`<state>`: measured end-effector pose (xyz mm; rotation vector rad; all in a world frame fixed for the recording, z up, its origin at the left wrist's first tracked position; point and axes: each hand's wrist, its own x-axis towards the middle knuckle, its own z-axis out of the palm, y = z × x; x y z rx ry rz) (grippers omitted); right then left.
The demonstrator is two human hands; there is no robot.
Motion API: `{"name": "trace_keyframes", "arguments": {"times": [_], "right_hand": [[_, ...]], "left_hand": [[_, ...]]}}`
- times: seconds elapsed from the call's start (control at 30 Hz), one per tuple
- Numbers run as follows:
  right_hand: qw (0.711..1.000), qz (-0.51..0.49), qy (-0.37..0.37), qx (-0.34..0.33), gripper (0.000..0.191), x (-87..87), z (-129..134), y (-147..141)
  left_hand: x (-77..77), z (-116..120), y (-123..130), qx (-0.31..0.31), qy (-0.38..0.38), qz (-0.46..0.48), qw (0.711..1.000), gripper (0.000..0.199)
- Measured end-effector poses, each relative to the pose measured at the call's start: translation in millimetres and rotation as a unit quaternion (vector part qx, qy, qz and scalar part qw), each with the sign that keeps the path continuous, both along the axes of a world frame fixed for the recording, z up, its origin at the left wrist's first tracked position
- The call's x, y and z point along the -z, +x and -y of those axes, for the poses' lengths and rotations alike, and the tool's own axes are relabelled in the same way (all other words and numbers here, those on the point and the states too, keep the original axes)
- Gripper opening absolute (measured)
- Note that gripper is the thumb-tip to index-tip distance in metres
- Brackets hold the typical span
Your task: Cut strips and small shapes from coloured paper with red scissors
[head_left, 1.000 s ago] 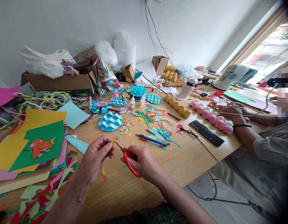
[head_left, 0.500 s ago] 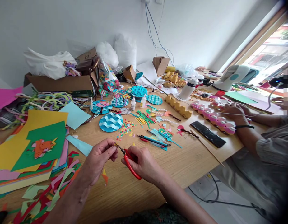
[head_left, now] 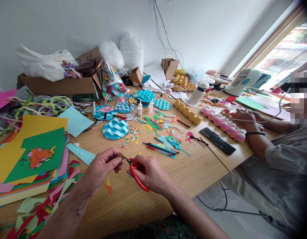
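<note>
A light-brown wooden bench [head_left: 158, 205] stands before a plain white wall [head_left: 81, 20], a window [head_left: 275, 56] to the right. At the back, a long brown cardboard box [head_left: 59, 87] bears a white plastic bag [head_left: 44, 61]; beside it, a clear plastic bag [head_left: 113, 73] holds multicoloured pieces [head_left: 116, 88]. Above the near part, the left hand's grip [head_left: 106, 166] pinches a tiny yellowish scrap [head_left: 122, 154] at the blade tips of red-handled metal scissors [head_left: 140, 181], round which the right hand's grip [head_left: 151, 171] is curled.

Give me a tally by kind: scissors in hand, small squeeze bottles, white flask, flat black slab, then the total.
Red-handled scissors in hand: 1
Small squeeze bottles: 2
White flask: 1
Flat black slab: 1
Total: 5
</note>
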<state>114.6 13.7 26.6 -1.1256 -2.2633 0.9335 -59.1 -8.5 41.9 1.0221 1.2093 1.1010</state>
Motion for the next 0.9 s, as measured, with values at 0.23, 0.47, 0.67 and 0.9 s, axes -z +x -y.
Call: {"name": "trace_keyframes", "arguments": {"times": [0.23, 0.47, 0.67, 0.9], "right_hand": [[1.000, -0.003, -0.003, 0.002, 0.028, 3.9, 0.0, 2.3], [1.000, -0.002, -0.008, 0.005, 0.029, 1.4, 0.3, 3.4], [1.000, 0.002, -0.017, 0.007, 0.030, 1.9, 1.1, 4.0], [1.000, 0.014, -0.025, 0.004, 0.031, 2.9, 0.1, 1.5]], "left_hand": [[-1.7, -1.6, -3.2, 0.001, 0.004, -0.025, 1.000, 0.010], [-2.8, -0.4, -3.0, -0.015, 0.008, -0.025, 1.000, 0.010], [2.8, 0.4, -6.9, -0.017, 0.009, -0.014, 1.000, 0.008], [6.1, 1.9, -10.3, -0.021, 0.001, -0.006, 1.000, 0.007]]}}
